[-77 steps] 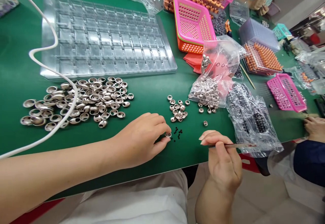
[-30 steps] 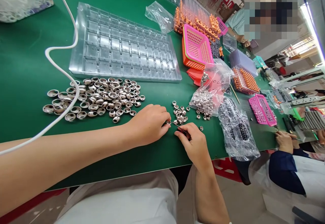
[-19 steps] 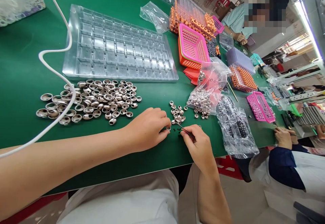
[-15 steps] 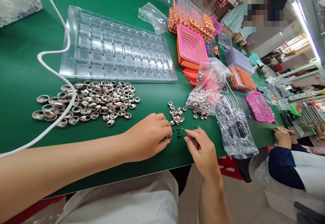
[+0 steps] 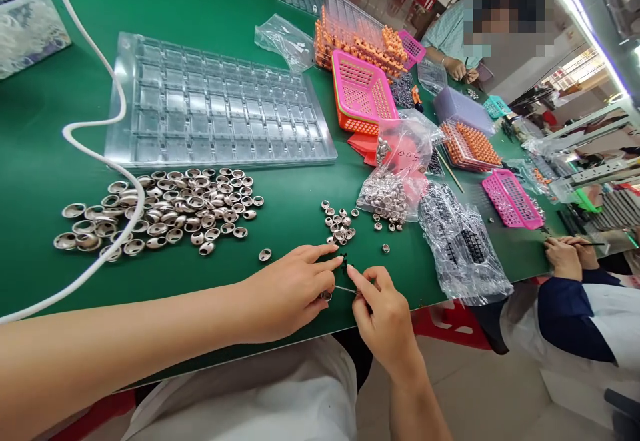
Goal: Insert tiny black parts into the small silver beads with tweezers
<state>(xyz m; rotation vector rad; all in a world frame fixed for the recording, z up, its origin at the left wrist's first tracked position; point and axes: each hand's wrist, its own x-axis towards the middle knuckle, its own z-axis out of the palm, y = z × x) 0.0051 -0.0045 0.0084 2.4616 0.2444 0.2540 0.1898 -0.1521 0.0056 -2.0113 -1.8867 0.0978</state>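
Observation:
My left hand (image 5: 300,288) rests low over the green table, its thumb side closed on a small metal ring (image 5: 327,296) while the index and middle fingers reach toward tiny black pieces (image 5: 344,262). My right hand (image 5: 383,308) holds a thin metal tool (image 5: 346,290), whose tip points at the ring; its index finger is extended beside the black pieces. Just beyond the hands sits a small group of metal rings (image 5: 341,225). A larger pile of metal rings (image 5: 185,204) lies to the left, and one loose ring (image 5: 265,255) is near my left wrist.
A clear compartment tray (image 5: 220,108) lies behind the large pile, and a white cable (image 5: 95,154) crosses the left side. Pink basket (image 5: 365,91), bag of rings (image 5: 395,181) and bag of black parts (image 5: 463,248) stand toward the right. Other people sit farther along.
My hands have come closer together, with the left fingers now stretched toward the black pieces. The tool has swung toward the ring. A loose ring now shows near my left wrist; the camera view has shifted.

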